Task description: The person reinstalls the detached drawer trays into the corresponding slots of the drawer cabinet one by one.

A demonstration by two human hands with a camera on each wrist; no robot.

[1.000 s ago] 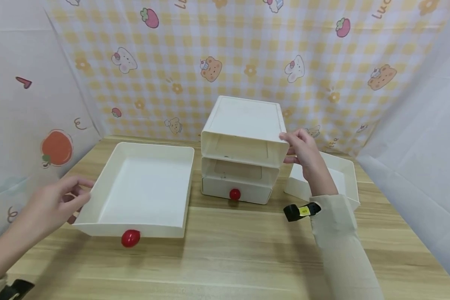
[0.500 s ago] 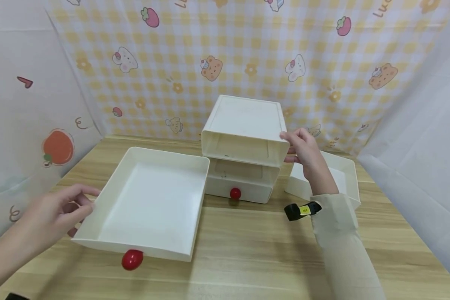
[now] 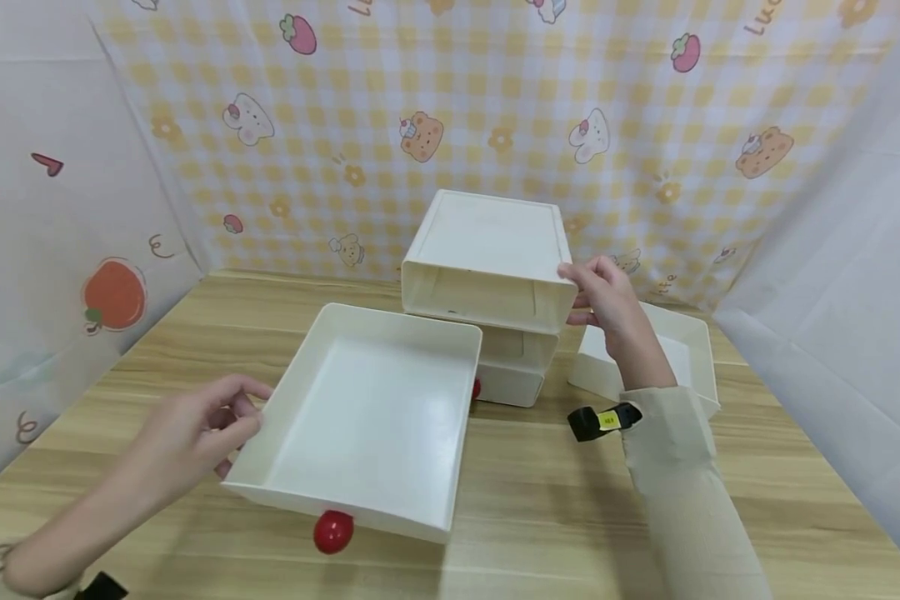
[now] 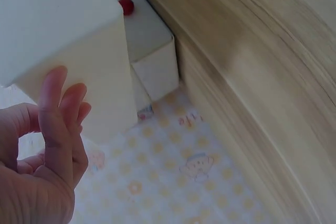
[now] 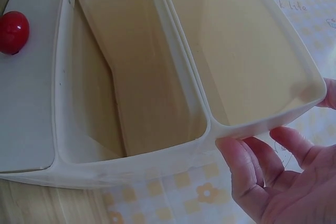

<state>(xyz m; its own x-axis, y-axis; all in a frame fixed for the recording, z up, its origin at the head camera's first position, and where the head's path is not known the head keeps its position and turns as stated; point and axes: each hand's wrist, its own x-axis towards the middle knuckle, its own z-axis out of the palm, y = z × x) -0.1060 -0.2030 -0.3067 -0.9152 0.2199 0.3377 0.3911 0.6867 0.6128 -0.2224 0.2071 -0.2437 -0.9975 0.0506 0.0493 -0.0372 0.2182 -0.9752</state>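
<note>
Left hand (image 3: 198,433) gripping a drawer (image 3: 375,417), right hand (image 3: 607,304) a cabinet (image 3: 495,233), I'm seeing the middle slot (image 5: 136,77) unblocked only from the right wrist.

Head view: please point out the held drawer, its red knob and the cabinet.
Held drawer (image 3: 367,421): head view, on its bare inner floor.
Red knob (image 3: 333,532): head view, on its round middle.
Cabinet (image 3: 491,235): head view, on its top panel.

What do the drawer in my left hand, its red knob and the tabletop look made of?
Drawer: probably satin plastic, with thin walls and rounded corners. Knob: glossy, likely plastic or painted wood, given its highlight. Tabletop: satin wood or laminate, by its grain.
</note>
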